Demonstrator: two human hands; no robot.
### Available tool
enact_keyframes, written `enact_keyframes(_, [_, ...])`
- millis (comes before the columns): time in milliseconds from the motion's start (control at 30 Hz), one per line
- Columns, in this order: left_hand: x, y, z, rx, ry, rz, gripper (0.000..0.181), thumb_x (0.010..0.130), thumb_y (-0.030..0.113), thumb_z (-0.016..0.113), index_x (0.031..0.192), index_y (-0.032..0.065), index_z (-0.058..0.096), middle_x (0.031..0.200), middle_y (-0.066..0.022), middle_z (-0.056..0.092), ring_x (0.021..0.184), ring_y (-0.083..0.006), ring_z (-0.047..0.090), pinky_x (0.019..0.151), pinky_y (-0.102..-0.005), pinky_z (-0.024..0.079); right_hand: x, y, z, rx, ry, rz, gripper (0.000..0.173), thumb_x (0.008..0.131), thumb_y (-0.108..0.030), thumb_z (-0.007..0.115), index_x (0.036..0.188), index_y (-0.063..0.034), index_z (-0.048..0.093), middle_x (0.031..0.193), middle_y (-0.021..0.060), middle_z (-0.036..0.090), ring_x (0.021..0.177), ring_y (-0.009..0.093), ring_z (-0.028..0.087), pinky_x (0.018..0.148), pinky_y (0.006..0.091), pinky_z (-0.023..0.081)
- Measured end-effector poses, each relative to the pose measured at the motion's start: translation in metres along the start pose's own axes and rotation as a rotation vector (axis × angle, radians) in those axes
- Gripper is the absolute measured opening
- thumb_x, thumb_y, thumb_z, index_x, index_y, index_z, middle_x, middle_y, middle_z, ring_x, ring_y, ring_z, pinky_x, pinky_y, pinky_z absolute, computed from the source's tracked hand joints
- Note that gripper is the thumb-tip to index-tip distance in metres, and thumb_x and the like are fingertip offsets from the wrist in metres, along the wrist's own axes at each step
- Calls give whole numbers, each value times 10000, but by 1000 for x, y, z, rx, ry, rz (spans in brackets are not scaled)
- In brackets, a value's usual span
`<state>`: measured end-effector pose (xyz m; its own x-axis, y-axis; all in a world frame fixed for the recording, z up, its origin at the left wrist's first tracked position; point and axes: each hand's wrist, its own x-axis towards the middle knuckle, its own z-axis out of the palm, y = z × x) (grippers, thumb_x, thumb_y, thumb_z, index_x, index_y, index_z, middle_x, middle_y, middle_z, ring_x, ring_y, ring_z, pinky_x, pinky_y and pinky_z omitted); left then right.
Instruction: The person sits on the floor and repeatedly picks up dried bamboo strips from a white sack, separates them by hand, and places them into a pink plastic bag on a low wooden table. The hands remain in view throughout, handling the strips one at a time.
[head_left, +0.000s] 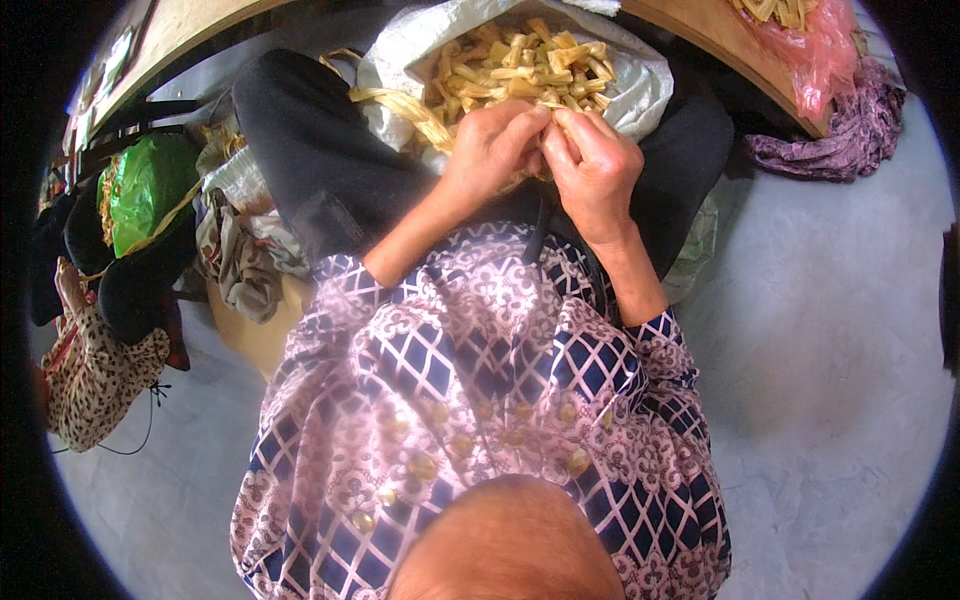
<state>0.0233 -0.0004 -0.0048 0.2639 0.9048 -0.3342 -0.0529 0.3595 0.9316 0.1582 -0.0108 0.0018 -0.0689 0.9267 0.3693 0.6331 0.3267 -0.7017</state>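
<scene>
My left hand (495, 146) and my right hand (596, 165) meet above my lap, thumbs and fingertips pinched together on a thin yellow strip. A longer, flat strip of dried plant fibre (405, 105) trails from beside my left hand over the left side of the sack. Just beyond my fingers, an open white woven sack (641, 94) sits between my knees. Inside it lies a heap of short, folded or knotted yellow fibre pieces (525, 64). My fingers hide most of what they grip.
A curved-looking wooden edge (720, 56) runs across the top. At upper right are a pink plastic bag (817, 60) and purple cloth (840, 139). Another person's sleeve (105, 367) shows at left, near a green plastic bag (154, 184). Crumpled grey cloth (240, 259) lies by my left knee.
</scene>
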Motion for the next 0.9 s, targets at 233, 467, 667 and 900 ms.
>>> enact_keyframes(233, [-1,7,-2,-350,-65,-207,229,863,275,538,822,54,582,561,57,409,470,-28,302,433,-184,218,6,0,7,297,188,131,70,740,-13,614,808,3,610,673,78,593,556,145,565,503,256,432])
enact_keyframes(467, [-11,8,-9,-252,-20,-205,194,847,244,570,827,55,612,624,58,477,491,-18,319,423,-170,227,4,1,7,472,229,259,83,760,-34,627,807,33,613,678,-6,591,587,31,491,499,202,407])
enact_keyframes(667, [-7,8,-14,-391,-174,-305,220,864,257,541,790,55,585,557,74,404,446,-17,266,400,-174,200,9,0,-7,831,169,644,110,764,-72,629,774,35,606,645,-32,566,558,27,466,484,200,385])
enact_keyframes(900, [-12,-1,-15,-293,-125,-300,207,853,250,556,761,66,576,579,56,472,419,-13,283,382,-174,197,-6,17,5,4,351,42,135,748,-86,657,778,35,605,631,-48,558,534,29,458,481,218,381])
